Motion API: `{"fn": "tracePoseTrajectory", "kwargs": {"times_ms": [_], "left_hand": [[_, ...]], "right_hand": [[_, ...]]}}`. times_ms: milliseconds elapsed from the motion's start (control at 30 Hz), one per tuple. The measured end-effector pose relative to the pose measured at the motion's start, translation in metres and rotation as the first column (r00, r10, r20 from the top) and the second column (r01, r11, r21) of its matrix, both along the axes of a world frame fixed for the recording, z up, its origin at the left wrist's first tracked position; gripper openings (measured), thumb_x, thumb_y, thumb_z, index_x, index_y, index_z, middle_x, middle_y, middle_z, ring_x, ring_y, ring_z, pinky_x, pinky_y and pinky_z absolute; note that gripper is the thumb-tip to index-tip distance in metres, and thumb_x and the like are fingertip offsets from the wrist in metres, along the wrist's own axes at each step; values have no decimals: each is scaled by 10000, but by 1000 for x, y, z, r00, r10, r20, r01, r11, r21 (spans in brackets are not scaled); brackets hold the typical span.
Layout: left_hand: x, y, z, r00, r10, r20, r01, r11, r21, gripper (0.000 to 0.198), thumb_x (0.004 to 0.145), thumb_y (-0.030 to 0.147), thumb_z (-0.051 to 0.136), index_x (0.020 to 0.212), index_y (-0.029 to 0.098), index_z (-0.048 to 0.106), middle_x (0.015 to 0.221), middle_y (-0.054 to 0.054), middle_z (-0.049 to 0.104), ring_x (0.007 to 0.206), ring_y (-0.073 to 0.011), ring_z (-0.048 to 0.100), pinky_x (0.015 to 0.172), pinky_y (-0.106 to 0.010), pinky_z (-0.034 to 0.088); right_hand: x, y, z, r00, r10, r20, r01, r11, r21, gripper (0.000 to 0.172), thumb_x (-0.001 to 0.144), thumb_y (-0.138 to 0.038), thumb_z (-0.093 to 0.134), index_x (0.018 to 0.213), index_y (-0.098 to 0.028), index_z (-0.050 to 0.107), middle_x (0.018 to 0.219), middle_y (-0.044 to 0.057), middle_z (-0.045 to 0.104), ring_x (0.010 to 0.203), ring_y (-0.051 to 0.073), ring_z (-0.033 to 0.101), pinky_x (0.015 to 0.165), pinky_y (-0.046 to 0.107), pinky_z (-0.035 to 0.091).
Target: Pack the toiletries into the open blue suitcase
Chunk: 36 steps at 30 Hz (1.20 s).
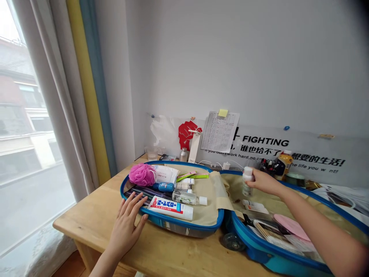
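An open blue suitcase lies on a wooden table. Its left half holds a pink bath pouf, a white toothpaste tube, a clear bottle, a small blue bottle and a white packet. My left hand rests flat with fingers spread on the near left rim of that half. My right hand grips a small white-capped bottle upright over the suitcase's right half, which holds a pink disc and flat packets.
A wall banner with "FIGHTING" lettering and a taped paper sheet stand behind the table. Bottles and cosmetics crowd the back right. A curtain and window are at the left. Bare table lies near the front left.
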State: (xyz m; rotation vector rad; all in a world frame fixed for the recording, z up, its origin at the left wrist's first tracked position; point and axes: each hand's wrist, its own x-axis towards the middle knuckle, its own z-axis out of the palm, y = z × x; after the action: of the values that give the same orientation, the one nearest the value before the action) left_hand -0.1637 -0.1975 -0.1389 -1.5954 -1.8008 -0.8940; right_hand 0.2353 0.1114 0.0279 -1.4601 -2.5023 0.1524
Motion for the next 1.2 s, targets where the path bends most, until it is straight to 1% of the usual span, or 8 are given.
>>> {"fn": "tracePoseTrajectory", "kwargs": {"times_ms": [133,267,500,700,800,900,1033,1200], "left_hand": [[1,0,1,1000,4,-12,-4,1000,-2,428,927,336,472,1348,257,484,1377,-61,559,1360,-269,410,1138,-486,295],[2,0,2,1000,7,5,-7,1000,-1,431,922,337,479,1346,259,492,1375,-58,562,1359,-270,412,1139,-485,300],[3,-1,1,1000,7,9,-7,1000,-10,413,934,339,461,1339,264,494,1380,-51,558,1367,-264,402,1144,-496,289],[3,-1,1,1000,7,-7,-7,1000,-7,424,935,331,462,1351,253,475,1383,-59,554,1366,-267,398,1140,-501,287],[3,0,1,1000,3,-1,-3,1000,-4,427,931,330,465,1351,253,475,1385,-58,553,1366,-268,398,1140,-499,289],[3,0,1,1000,6,3,-6,1000,-3,433,929,330,467,1356,252,471,1387,-60,551,1366,-271,397,1140,-506,288],[3,0,2,1000,4,6,-4,1000,4,434,926,332,466,1354,257,478,1386,-60,552,1366,-269,400,1141,-501,291],[2,0,1,1000,3,-2,-3,1000,-4,448,928,331,470,1369,258,458,1390,-59,548,1378,-270,382,1146,-506,279]], "right_hand": [[-23,-12,17,885,-56,-461,2,993,-116,417,828,-421,502,1183,-204,472,929,87,677,807,217,656,694,320,529],[-82,-47,11,710,-23,-704,-247,928,-280,425,820,-433,557,1172,-213,469,889,54,681,728,161,666,747,323,564],[-188,-113,-25,603,-3,-798,-567,702,-431,381,734,-390,725,1028,-221,551,753,-19,670,644,133,659,683,308,578],[-249,-138,-48,634,13,-774,-603,635,-483,350,870,-350,635,1152,-164,541,842,-4,659,702,106,650,671,278,563],[-265,-143,-56,685,75,-725,-591,638,-493,323,930,-366,558,1166,-146,557,943,22,648,758,105,637,677,278,558],[-267,-142,-59,751,178,-636,-558,686,-466,342,938,-384,539,1191,-153,556,1037,45,637,845,126,634,737,314,558],[-256,-133,-57,832,360,-422,-514,787,-343,329,900,-374,595,1151,-161,590,1170,66,605,1044,186,594,902,419,509],[-251,-134,-55,855,493,-161,-518,828,-214,343,890,-385,605,1158,-170,594,1227,73,584,1134,213,553,982,473,451]]}}
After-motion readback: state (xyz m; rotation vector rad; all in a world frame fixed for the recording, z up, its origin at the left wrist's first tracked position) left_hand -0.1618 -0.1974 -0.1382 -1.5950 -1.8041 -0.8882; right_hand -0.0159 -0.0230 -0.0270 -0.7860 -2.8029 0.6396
